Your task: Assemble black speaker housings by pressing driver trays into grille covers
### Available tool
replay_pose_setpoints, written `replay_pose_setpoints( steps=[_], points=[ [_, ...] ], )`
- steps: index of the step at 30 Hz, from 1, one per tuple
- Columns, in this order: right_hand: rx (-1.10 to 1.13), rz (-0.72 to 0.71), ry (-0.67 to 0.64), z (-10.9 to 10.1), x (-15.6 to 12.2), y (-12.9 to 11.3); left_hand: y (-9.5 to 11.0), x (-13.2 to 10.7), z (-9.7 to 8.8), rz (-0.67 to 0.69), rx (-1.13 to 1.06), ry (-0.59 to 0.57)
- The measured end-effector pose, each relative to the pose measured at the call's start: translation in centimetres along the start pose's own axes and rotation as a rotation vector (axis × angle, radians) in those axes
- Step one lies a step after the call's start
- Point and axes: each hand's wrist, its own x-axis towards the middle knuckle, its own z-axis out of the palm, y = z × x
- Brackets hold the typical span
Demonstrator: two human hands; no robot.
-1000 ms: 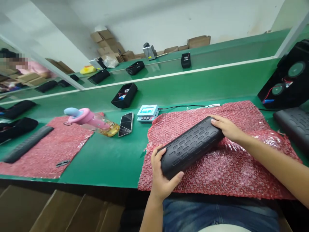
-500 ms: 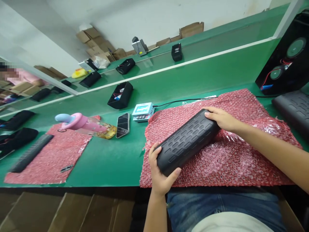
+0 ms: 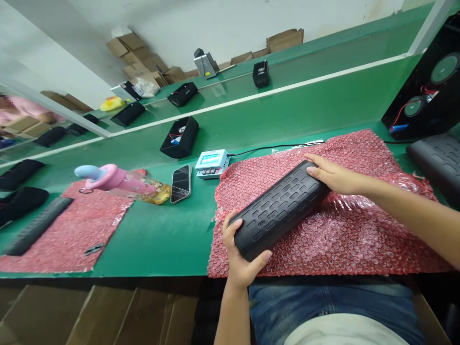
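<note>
A long black speaker (image 3: 278, 211) with oval slots over its face lies slantwise between my hands, above red bubble wrap (image 3: 345, 239). My left hand (image 3: 241, 258) grips its near left end, thumb on one side and fingers on the other. Around the far right end is my right hand (image 3: 330, 175), its thumb on the slotted face. The speaker's underside is hidden, so I cannot tell whether it rests on the wrap. Behind the wrap stands a small light-blue device (image 3: 212, 164) with a lit screen and a black cable. A phone (image 3: 181, 183) lies to its left.
A pink and blue drink bottle (image 3: 125, 184) lies on the left. A dark slotted panel (image 3: 39, 227) and a small cutter-like tool (image 3: 94, 249) lie on another bubble-wrap sheet. An opened speaker housing (image 3: 179, 138) stands behind. Large speaker parts (image 3: 426, 91) and another slotted casing (image 3: 438, 163) sit right.
The view has shifted slightly, moving the objects on the left a little further left. Both hands keep their hold on the speaker, which has barely moved.
</note>
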Motion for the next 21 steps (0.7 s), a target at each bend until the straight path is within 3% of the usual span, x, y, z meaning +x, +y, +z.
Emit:
replay_pose_setpoints(
  steps=[3, 6, 9, 10, 13, 15, 21],
  points=[
    [-0.258, -0.091, 0.044, -2.8, 0.8, -3.4, -0.1, -0.2, 0.1, -0.019, -0.035, 0.000],
    [-0.380, -0.301, 0.176, -5.1, 1.4, -8.5, 0.0, -0.3, 0.2, -0.033, -0.050, 0.002],
    [-0.445, -0.428, 0.346, -4.0, 1.9, -11.0, 0.1, -0.3, 0.1, -0.040, -0.037, 0.003],
    [-0.463, -0.429, 0.353, -2.9, 2.1, -10.9, 0.2, -0.3, 0.1, -0.034, -0.026, 0.002],
    [-0.505, -0.385, 0.129, 1.0, 2.9, -8.5, 0.2, -0.1, 0.1, -0.005, 0.010, -0.003],
    [-0.505, -0.442, 0.058, 2.5, 3.3, -6.8, 0.1, 0.0, 0.1, 0.021, 0.018, -0.001],
    [-0.429, -0.729, -0.102, 1.6, 2.0, -5.9, -0.3, 0.4, -0.2, -0.054, 0.032, 0.001]
  ],
)
